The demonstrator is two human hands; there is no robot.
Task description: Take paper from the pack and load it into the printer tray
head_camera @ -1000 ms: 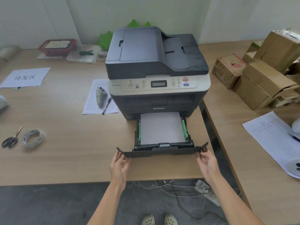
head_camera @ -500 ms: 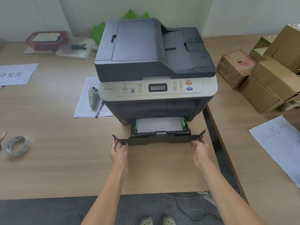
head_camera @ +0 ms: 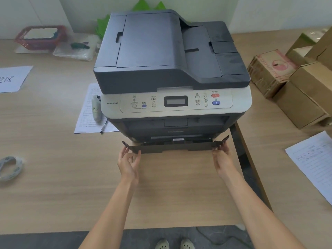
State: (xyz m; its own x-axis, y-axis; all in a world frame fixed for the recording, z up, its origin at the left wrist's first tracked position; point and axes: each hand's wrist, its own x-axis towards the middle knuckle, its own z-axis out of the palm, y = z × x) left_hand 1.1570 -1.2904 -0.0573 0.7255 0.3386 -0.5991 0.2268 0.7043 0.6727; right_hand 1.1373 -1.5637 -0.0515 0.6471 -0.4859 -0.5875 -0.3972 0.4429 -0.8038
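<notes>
A dark grey and beige printer (head_camera: 172,72) stands on the wooden table (head_camera: 53,177). Its paper tray (head_camera: 176,147) is pushed almost fully in, and only the dark front panel sticks out at the bottom. The paper in the tray is hidden inside the printer. My left hand (head_camera: 128,163) is at the panel's left end, fingers apart, fingertips touching its lower edge. My right hand (head_camera: 222,159) pinches the panel's right end between thumb and fingers. No pack of paper shows.
A printed sheet (head_camera: 89,112) with a pen (head_camera: 103,126) and a small white device lies left of the printer. A tape roll (head_camera: 9,168) sits at the far left, cardboard boxes (head_camera: 291,83) at the right, a red basket (head_camera: 39,36) at the back left.
The tray slid from half pulled out, with white paper showing, to nearly all the way into the printer. Both hands moved forward with it. The camera moved closer.
</notes>
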